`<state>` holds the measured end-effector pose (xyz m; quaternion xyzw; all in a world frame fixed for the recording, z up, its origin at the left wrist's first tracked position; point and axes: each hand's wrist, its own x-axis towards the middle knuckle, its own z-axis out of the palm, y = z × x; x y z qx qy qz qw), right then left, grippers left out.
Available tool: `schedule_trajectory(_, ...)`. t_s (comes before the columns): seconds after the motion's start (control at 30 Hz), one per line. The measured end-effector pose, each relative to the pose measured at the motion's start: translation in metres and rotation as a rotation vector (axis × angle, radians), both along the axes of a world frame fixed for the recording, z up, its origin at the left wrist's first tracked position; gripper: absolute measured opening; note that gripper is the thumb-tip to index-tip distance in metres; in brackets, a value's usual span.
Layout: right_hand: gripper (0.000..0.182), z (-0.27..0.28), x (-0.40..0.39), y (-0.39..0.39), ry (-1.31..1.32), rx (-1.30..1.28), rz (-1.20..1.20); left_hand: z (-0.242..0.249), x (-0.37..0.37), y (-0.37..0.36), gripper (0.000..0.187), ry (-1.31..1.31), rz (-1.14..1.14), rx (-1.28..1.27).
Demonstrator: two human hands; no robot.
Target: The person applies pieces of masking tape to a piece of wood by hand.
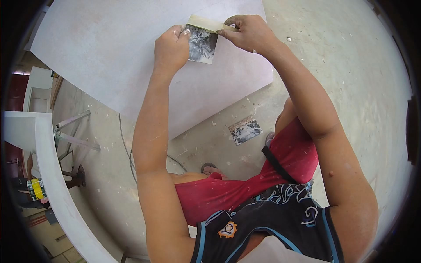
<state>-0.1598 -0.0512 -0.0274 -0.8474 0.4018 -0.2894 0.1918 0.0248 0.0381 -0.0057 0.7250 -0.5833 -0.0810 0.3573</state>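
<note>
A dark, white-smeared sheet of sandpaper (201,44) is held up over a large pale board. Along its top edge runs a pale yellowish strip (205,23). My left hand (172,49) grips the sheet's left side, thumb lying on its face. At the strip's right end, my right hand (248,33) pinches between thumb and fingers. I cannot tell whether the strip is the sheet's folded edge or a separate piece.
The large pale board (109,57) fills the upper left. A similar smeared sheet (245,130) lies on the floor below its edge. A dark cable (127,144) runs across the floor. To the left are a curved white panel (52,175), a metal stand (76,131) and another person's foot (80,175).
</note>
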Motion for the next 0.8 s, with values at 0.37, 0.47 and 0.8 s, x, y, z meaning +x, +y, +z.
schedule_trajectory(0.37,0.052,-0.001,0.001,-0.006,0.0,0.05,-0.037,0.003,0.004,0.003,0.027,0.373,0.018,0.052)
schedule_trajectory(0.47,0.047,-0.006,-0.001,-0.008,-0.063,0.061,-0.001,-0.008,0.016,0.0,0.027,0.493,-0.127,-0.027)
schedule_trajectory(0.8,0.023,0.007,-0.006,0.006,-0.084,0.399,0.225,-0.001,0.02,0.006,0.024,0.653,-0.354,0.232)
